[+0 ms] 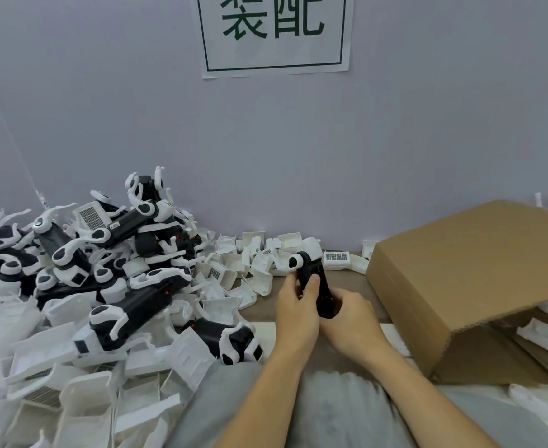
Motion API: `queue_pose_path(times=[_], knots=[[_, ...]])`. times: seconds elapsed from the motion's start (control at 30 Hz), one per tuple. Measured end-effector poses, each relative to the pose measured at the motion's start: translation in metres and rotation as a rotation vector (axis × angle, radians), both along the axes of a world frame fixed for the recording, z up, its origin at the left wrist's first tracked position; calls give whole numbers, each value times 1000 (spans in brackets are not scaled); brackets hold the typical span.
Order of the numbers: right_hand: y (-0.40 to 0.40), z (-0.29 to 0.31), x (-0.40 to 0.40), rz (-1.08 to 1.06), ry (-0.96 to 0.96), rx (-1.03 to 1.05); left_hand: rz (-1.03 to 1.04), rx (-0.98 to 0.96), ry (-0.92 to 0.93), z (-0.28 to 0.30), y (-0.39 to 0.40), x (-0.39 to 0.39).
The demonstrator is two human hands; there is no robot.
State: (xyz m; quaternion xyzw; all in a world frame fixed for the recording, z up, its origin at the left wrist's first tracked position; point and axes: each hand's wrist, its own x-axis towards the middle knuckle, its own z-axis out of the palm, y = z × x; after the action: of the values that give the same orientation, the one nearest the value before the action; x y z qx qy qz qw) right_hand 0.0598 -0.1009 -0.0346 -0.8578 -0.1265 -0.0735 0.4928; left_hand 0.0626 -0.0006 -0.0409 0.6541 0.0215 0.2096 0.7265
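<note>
You hold the black body [314, 281] over the middle of the table [353, 281]. Your left hand [298, 305] wraps it, thumb pressed on its face, and your right hand [350, 315] curls round its lower end. A white cap [293, 261] seems fitted at its top. Finished units [111, 253] heap the table's left side, and many loose white shells [253, 257] wait, so plenty looks left. This one seems partly clad.

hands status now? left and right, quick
Left hand: grips the black part, thumb pressed on its face.
Right hand: grips the lower end of the same part.
</note>
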Motion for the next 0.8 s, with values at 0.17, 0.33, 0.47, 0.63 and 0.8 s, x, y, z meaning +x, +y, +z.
queue_pose_path(times=[0.17, 0.33, 0.47, 0.63, 0.8], knots=[[5, -2, 1, 92, 42, 143, 78, 50, 8, 1, 2, -1], [0, 2, 2, -7, -1, 475, 41, 172, 4, 1, 0, -5], [3, 4, 3, -36, -8, 577, -90, 398, -54, -1, -4, -12], [-4, 6, 9, -203, -68, 622, -136, 481, -66, -2, -7, -11], [-8, 8, 7, -160, -42, 677, -163, 477, -42, -3, -6, -10]])
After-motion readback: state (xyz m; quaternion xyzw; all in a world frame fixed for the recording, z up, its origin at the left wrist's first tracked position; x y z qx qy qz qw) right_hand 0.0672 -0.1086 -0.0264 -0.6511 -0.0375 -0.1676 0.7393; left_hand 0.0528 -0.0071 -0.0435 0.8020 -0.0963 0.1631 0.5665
